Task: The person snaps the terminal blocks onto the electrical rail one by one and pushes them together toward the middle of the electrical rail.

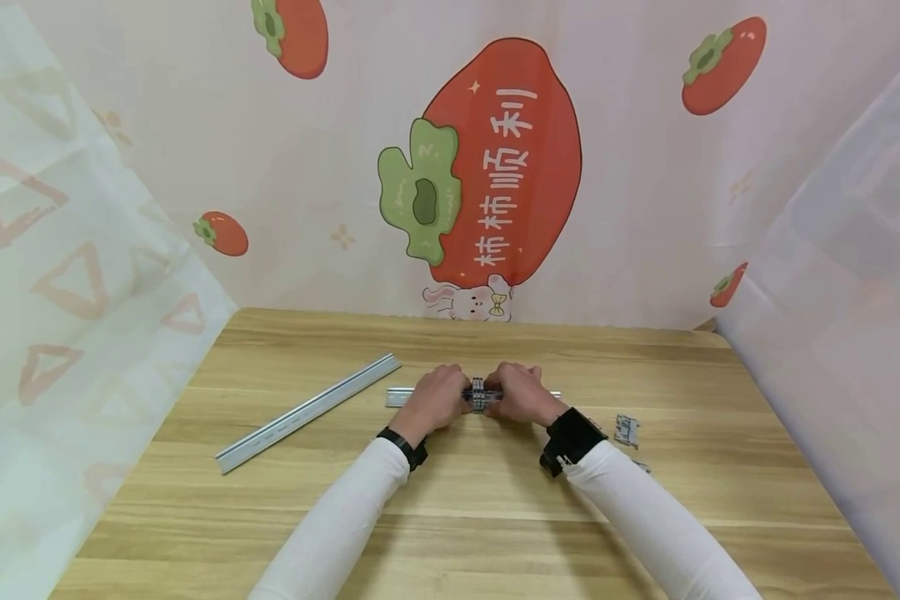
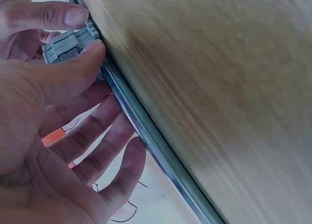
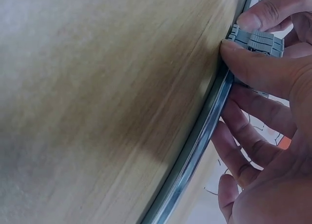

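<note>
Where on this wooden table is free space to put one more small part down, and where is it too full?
Bare wood lies along the near edge of the table between the two sleeves, at the far right corner, and behind the short rail. It is crowded at the middle, where the left hand and right hand hold the grey blocks, and near the loose clips. The long rail crosses the left side.

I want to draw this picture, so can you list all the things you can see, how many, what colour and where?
table: one, light wood, under everything.
short rail: one, silver, mid-table under both hands.
grey clip blocks: a small row, on the short rail between the hands.
long rail: one, silver, lying slanted to the left.
loose clip piece: one, grey, right of the hands.
persimmon curtain: one, pale with red-orange fruit, behind the table.
left hand: grip on the blocks.
right hand: grip on the blocks.
</note>
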### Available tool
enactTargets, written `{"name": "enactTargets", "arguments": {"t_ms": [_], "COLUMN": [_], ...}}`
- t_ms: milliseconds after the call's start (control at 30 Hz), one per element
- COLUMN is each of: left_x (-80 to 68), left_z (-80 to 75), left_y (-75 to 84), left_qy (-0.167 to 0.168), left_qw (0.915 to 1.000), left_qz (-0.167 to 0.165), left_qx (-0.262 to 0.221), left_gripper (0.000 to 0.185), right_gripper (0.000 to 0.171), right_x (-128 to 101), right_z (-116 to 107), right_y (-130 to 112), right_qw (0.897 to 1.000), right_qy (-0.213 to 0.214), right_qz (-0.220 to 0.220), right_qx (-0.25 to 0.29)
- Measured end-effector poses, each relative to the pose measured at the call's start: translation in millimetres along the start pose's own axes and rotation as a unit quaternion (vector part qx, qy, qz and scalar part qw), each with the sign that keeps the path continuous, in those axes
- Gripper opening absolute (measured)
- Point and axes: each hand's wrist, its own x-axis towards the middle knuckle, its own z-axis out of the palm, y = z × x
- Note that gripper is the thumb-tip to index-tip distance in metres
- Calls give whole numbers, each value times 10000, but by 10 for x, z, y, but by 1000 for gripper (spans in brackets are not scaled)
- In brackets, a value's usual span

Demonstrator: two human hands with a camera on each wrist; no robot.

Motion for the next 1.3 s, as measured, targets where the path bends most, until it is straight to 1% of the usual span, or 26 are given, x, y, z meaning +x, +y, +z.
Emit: {"name": "enactTargets", "arguments": {"t_ms": [100,200,367,467,633,900,1067,1167,1300], "left_x": [-16,-24,-42,-44,-50,-29,-19,-10,18], "left_z": [-15,-29,-82,-115,-128,-127,-131,-143,-162], "left_y": [-2,-11,-36,-41,-35,-10,-25,-32,-27], "left_qy": [-25,-74,-197,-234,-227,-107,-225,-281,-306], "left_qw": [10000,9997,9980,9972,9976,9988,9987,9986,9987], "left_qz": [25,28,-21,-5,33,5,-61,-40,85], "left_qx": [-30,-212,-604,-711,-654,-479,-451,-443,-398], "left_gripper": [14,17,35,43,43,41,48,52,49], "right_gripper": [30,35,46,49,45,41,49,52,48], "right_x": [-15,-37,-61,-59,-48,-38,-41,-42,-35], "right_z": [-11,-48,-126,-150,-141,-121,-138,-136,-125], "right_y": [-5,-10,-33,-46,-73,-71,-68,-75,-86], "right_qw": [10000,9999,10000,9999,9999,10000,9999,9997,9996], "right_qy": [-56,-106,-51,-34,-57,73,-25,-69,-53], "right_qz": [-35,-41,-2,2,-17,-61,-107,-196,-238], "right_qx": [8,18,76,103,125,16,-58,-129,-137]}}
